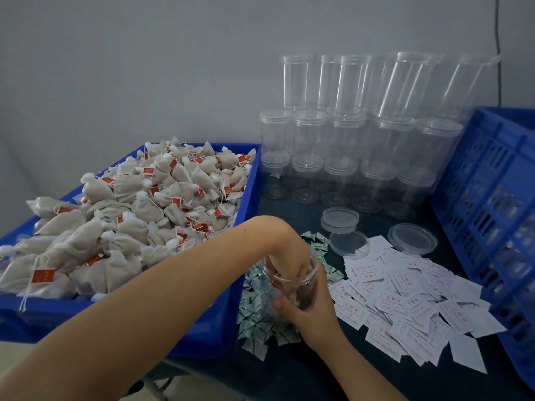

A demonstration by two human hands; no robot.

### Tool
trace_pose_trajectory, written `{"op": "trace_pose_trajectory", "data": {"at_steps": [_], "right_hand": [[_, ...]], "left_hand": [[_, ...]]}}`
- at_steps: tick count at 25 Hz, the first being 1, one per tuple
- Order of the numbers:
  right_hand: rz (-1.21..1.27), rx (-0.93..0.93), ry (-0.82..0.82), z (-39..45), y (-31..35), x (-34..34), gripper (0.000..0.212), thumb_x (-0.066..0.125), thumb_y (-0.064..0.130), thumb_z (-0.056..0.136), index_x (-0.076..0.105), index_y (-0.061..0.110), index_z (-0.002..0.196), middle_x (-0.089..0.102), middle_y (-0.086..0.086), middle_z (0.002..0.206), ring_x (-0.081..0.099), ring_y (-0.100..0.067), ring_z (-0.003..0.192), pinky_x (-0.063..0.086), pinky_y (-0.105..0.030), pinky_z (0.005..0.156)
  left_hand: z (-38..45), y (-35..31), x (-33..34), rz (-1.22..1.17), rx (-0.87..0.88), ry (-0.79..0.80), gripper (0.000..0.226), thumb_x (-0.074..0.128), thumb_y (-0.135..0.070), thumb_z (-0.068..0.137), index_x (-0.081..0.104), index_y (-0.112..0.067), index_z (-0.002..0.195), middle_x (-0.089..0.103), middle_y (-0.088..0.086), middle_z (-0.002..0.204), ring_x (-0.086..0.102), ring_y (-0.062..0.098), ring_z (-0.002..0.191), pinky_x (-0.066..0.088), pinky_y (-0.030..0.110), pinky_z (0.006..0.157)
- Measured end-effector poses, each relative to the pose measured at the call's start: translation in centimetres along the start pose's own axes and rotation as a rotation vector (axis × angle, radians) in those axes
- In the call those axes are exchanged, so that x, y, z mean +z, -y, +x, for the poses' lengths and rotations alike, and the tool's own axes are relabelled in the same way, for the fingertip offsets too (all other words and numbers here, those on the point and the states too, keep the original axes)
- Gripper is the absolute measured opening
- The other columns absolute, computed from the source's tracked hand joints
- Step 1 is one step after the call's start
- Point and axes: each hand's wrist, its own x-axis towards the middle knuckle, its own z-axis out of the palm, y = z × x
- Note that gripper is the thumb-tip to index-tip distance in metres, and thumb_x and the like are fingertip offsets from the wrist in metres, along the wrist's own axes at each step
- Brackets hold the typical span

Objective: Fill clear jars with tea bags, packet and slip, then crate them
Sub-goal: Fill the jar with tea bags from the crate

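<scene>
One blue tray (246, 195) occupies the left half of the dark table (289, 369); it is heaped above its rim with tea bags (139, 204), too many to count. One blue crate (492, 198) stands tilted along the right edge. Against the rear wall, capped clear jars (347, 140) are stacked in three tiers: roughly five per lower tier, the top tier too blurred to count. Three loose lids (412, 238) lie in front of the stack. A spread of white slips (405, 299) covers the table between the lids and the near edge, reaching the crate base. A band of green-printed packets (254, 322) lies just beside the tray wall. Bare table remains only at the near edge.

One open jar (289, 282) stands upright over the packets. The right hand (307, 311) grips its wall. The left hand (285, 256) reaches down into its mouth; fingers curled, contents of the grasp cannot be determined.
</scene>
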Motion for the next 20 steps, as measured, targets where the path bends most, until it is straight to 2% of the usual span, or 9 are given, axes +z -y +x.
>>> {"op": "trace_pose_trajectory", "data": {"at_steps": [2,4,6,8,10,12,14,16,20], "right_hand": [[-0.005,0.006,0.005,0.0,0.1,0.0,0.106,0.093,0.056,0.054,0.031,0.056,0.14,0.056,0.012,0.137,0.058,-0.013,0.125,0.052,-0.046,0.101],[0.007,-0.015,0.008,0.1,0.1,0.0,0.101,0.093,0.052,0.056,0.035,0.053,0.139,0.059,0.009,0.133,0.061,-0.013,0.121,0.055,-0.036,0.094],[0.028,-0.019,-0.001,0.0,0.0,0.1,0.097,0.093,0.045,0.055,0.04,0.053,0.136,0.061,0.009,0.127,0.064,-0.013,0.114,0.056,-0.024,0.084],[0.056,0.002,-0.002,-0.1,0.1,0.1,0.1,0.095,0.051,0.049,0.041,0.057,0.133,0.06,0.016,0.119,0.065,-0.011,0.11,0.056,-0.019,0.079],[0.064,-0.002,0.013,-0.2,0.1,0.1,0.104,0.094,0.055,0.047,0.038,0.06,0.135,0.058,0.021,0.116,0.064,-0.008,0.11,0.055,-0.018,0.079],[0.058,0.0,0.017,-0.2,0.0,0.1,0.103,0.094,0.048,0.05,0.038,0.061,0.134,0.057,0.018,0.12,0.063,-0.008,0.112,0.055,-0.019,0.081],[0.052,0.015,0.011,-0.3,0.0,0.0,0.102,0.093,0.039,0.051,0.037,0.063,0.133,0.053,0.008,0.126,0.063,-0.009,0.113,0.055,-0.02,0.082],[0.03,0.019,0.01,-0.3,0.0,0.0,0.101,0.091,0.037,0.052,0.037,0.064,0.133,0.05,0.003,0.129,0.061,-0.007,0.114,0.055,-0.023,0.085],[0.032,0.021,0.005,-0.3,0.0,0.0,0.099,0.091,0.034,0.052,0.039,0.063,0.131,0.05,0.002,0.128,0.06,-0.004,0.114,0.055,-0.022,0.085]], "left_hand": [[-0.3,0.3,-0.5,-0.153,0.002,0.039,0.018,0.059,-0.04,0.089,0.066,-0.024,0.083,0.066,-0.006,0.088,0.064,0.015,0.087,0.052,0.028,0.079],[-1.0,1.0,-1.3,-0.41,0.039,0.015,0.016,0.058,-0.028,0.092,0.069,-0.017,0.09,0.07,-0.001,0.09,0.067,0.016,0.09,0.055,0.027,0.08],[-2.2,2.7,-2.3,-0.609,0.096,-0.1,0.018,0.057,-0.022,0.093,0.069,-0.01,0.1,0.072,0.0,0.091,0.068,0.014,0.092,0.055,0.022,0.081],[-3.8,5.4,-3.0,-0.729,0.116,-0.301,0.017,0.055,-0.024,0.094,0.068,-0.014,0.1,0.073,-0.003,0.087,0.069,0.01,0.088,0.056,0.019,0.077],[-4.6,8.7,-2.9,-0.816,0.032,-0.598,0.016,0.055,-0.026,0.094,0.067,-0.017,0.096,0.073,-0.003,0.085,0.07,0.009,0.083,0.056,0.018,0.072],[-3.9,11.8,-1.8,-0.815,-0.143,-0.916,0.015,0.054,-0.025,0.094,0.066,-0.016,0.095,0.071,0.0,0.09,0.067,0.012,0.084,0.053,0.019,0.072],[-1.8,13.6,0.4,-0.739,-0.35,-1.088,0.014,0.054,-0.021,0.093,0.065,-0.014,0.098,0.068,0.005,0.099,0.062,0.014,0.086,0.047,0.022,0.074],[0.6,14.4,2.8,-0.725,-0.458,-1.087,0.02,0.056,-0.019,0.093,0.062,-0.011,0.11,0.064,0.008,0.111,0.058,0.016,0.093,0.045,0.026,0.08],[3.7,15.3,6.1,-0.66,-0.503,-1.017,0.053,0.062,-0.018,0.088,0.041,-0.012,0.136,0.04,0.013,0.141,0.044,0.029,0.125,0.039,0.039,0.1]]}}
